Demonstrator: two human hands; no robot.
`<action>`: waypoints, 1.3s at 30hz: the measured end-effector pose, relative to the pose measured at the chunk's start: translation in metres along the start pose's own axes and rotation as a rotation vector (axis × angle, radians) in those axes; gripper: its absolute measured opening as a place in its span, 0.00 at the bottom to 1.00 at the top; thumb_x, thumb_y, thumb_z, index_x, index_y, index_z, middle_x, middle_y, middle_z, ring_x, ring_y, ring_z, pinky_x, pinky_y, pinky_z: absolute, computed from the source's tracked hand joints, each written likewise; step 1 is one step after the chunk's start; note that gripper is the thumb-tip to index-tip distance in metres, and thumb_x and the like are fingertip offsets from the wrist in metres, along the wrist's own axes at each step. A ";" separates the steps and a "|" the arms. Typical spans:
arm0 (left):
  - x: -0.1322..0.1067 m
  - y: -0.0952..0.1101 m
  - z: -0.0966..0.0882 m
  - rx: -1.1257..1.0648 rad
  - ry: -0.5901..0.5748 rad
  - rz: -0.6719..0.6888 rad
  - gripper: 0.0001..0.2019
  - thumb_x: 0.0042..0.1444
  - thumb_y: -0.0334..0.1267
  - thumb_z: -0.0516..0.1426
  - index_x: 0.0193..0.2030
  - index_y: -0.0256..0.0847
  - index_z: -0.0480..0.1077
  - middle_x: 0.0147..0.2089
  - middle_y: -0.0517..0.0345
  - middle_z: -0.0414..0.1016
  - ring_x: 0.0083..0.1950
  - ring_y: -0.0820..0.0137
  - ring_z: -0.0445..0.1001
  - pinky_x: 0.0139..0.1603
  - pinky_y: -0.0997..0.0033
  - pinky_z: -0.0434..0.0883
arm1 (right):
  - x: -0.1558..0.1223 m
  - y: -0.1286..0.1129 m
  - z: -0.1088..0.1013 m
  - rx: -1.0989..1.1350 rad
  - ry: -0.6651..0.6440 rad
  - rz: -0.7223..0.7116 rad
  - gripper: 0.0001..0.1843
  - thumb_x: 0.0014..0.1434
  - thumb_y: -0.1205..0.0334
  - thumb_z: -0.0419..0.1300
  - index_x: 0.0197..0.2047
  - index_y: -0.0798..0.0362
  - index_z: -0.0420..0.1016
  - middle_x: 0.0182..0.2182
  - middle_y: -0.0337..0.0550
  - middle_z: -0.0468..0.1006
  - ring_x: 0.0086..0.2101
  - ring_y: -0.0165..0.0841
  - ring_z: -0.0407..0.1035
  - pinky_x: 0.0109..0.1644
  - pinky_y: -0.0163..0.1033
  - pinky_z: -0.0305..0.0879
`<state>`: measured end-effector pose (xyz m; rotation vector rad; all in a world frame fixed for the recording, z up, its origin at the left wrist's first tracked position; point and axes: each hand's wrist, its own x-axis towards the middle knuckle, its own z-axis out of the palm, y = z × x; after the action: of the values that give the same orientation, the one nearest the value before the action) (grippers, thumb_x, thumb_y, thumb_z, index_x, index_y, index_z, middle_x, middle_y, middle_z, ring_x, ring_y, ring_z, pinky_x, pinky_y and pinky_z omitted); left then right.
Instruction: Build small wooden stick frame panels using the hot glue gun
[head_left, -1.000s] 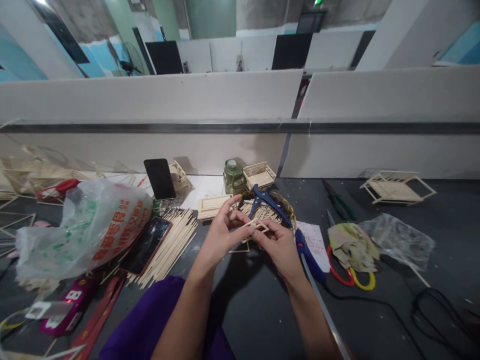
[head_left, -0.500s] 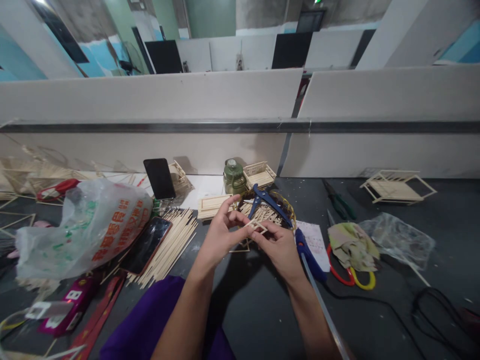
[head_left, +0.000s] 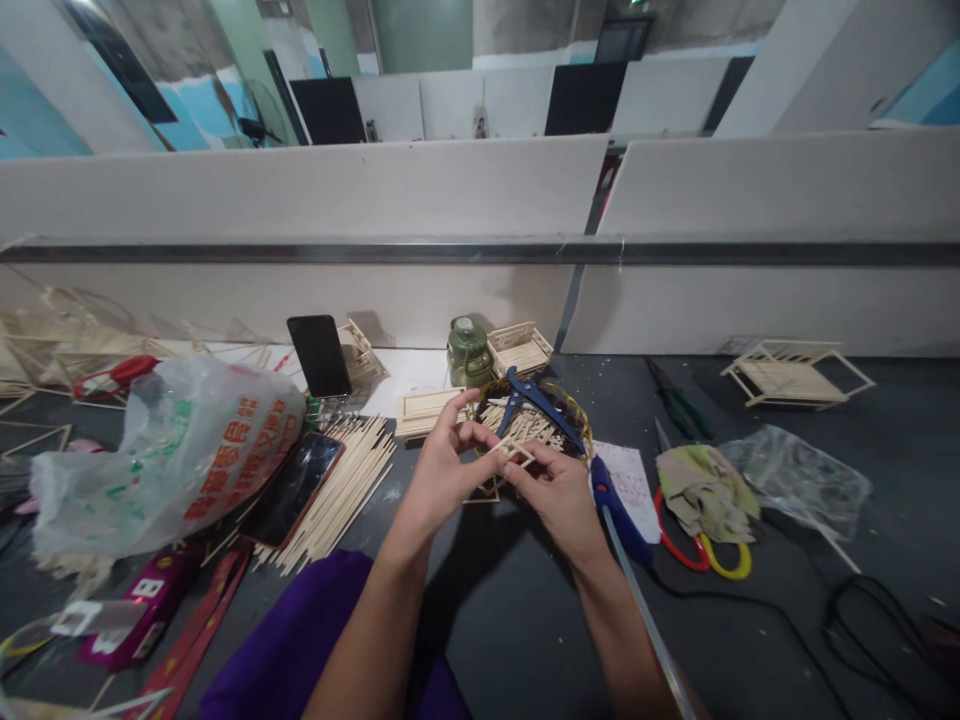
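Both my hands meet over the dark table, just in front of a round tray of short sticks [head_left: 551,430]. My left hand [head_left: 442,468] pinches one side of a small frame of thin wooden sticks [head_left: 514,453]. My right hand [head_left: 556,496] pinches its other side with curled fingers. The frame is held a little above the table. Blue pliers [head_left: 534,398] lie across the tray behind my hands, and a blue glue gun [head_left: 615,502] lies right of my right wrist.
A bundle of long sticks [head_left: 341,490], two phones and a plastic bag [head_left: 161,450] lie to the left. A green jar [head_left: 467,352] and small stick models stand at the back by the partition. Red-and-yellow scissors [head_left: 701,545], green pliers and a clear bag lie to the right.
Almost nothing differs: my hands keep their hold on the small stick frame and have shifted it slightly lower and closer together.
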<state>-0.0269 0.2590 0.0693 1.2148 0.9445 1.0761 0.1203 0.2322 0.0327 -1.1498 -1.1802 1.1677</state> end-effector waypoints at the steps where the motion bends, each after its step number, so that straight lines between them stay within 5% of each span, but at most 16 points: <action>1: 0.000 0.000 0.000 0.001 0.002 -0.002 0.39 0.48 0.35 0.67 0.65 0.41 0.55 0.33 0.63 0.72 0.36 0.73 0.71 0.43 0.71 0.68 | 0.000 0.000 0.000 -0.007 0.001 -0.004 0.11 0.53 0.55 0.66 0.31 0.55 0.76 0.25 0.37 0.73 0.27 0.28 0.64 0.31 0.33 0.62; 27: 0.001 -0.002 0.001 -0.005 0.024 -0.027 0.39 0.48 0.34 0.67 0.65 0.40 0.55 0.33 0.63 0.72 0.35 0.73 0.71 0.45 0.69 0.68 | 0.000 -0.003 0.001 -0.046 -0.003 0.002 0.14 0.53 0.52 0.65 0.28 0.55 0.74 0.22 0.35 0.68 0.22 0.26 0.58 0.25 0.32 0.57; 35: 0.002 -0.004 -0.013 -0.021 -0.023 0.007 0.43 0.45 0.35 0.70 0.66 0.45 0.55 0.48 0.52 0.74 0.52 0.62 0.73 0.56 0.59 0.67 | 0.001 0.005 -0.002 0.057 0.076 0.028 0.14 0.54 0.50 0.67 0.32 0.54 0.75 0.23 0.35 0.71 0.21 0.25 0.60 0.22 0.32 0.58; 39: 0.006 -0.006 -0.021 -0.048 0.040 0.013 0.41 0.46 0.36 0.70 0.65 0.44 0.57 0.48 0.51 0.73 0.52 0.63 0.73 0.55 0.58 0.68 | -0.001 0.004 0.000 0.019 0.182 -0.009 0.13 0.54 0.52 0.67 0.34 0.54 0.77 0.25 0.38 0.74 0.21 0.27 0.65 0.22 0.32 0.61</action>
<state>-0.0453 0.2699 0.0606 1.1652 0.9373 1.1313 0.1204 0.2318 0.0287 -1.2077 -1.0324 1.0418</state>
